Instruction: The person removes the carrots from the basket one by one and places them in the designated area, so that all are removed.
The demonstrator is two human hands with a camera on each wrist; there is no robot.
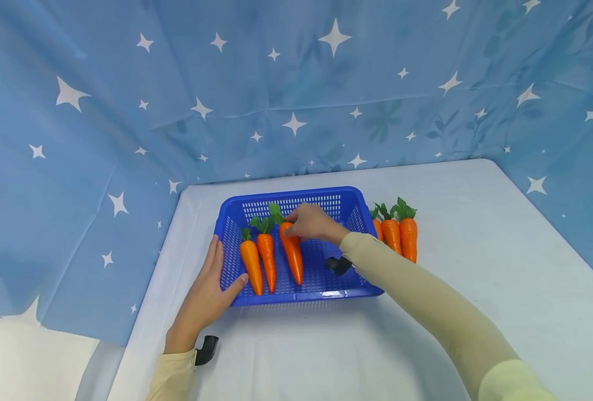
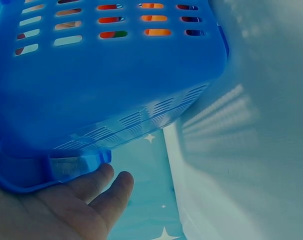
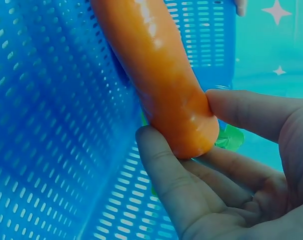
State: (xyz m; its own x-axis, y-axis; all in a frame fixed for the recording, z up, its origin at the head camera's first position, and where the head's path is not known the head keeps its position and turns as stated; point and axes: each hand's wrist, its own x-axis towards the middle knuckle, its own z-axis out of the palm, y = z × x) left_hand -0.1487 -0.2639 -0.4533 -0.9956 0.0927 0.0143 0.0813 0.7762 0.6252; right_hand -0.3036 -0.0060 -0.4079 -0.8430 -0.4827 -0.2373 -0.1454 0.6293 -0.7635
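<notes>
In the head view a blue basket (image 1: 296, 297) holds an orange carrot (image 1: 251, 262) at its left, a second carrot (image 1: 266, 259) beside it, and a third (image 1: 293, 260) whose leafy top end my right hand (image 1: 312, 223) pinches. The right wrist view shows that carrot (image 3: 161, 70) between the thumb and fingers of my right hand (image 3: 226, 180). My left hand (image 1: 205, 295) rests on the basket's left rim, thumb over the front corner. Seen from the left wrist, my left hand (image 2: 76, 205) lies along the rim of the basket (image 2: 106, 95), fingers extended.
Several more carrots (image 1: 408, 236) lie on the white table (image 1: 467, 234) just right of the basket, partly hidden by its edge and my right arm. A blue curtain (image 1: 296, 89) with white stars hangs behind and at the sides.
</notes>
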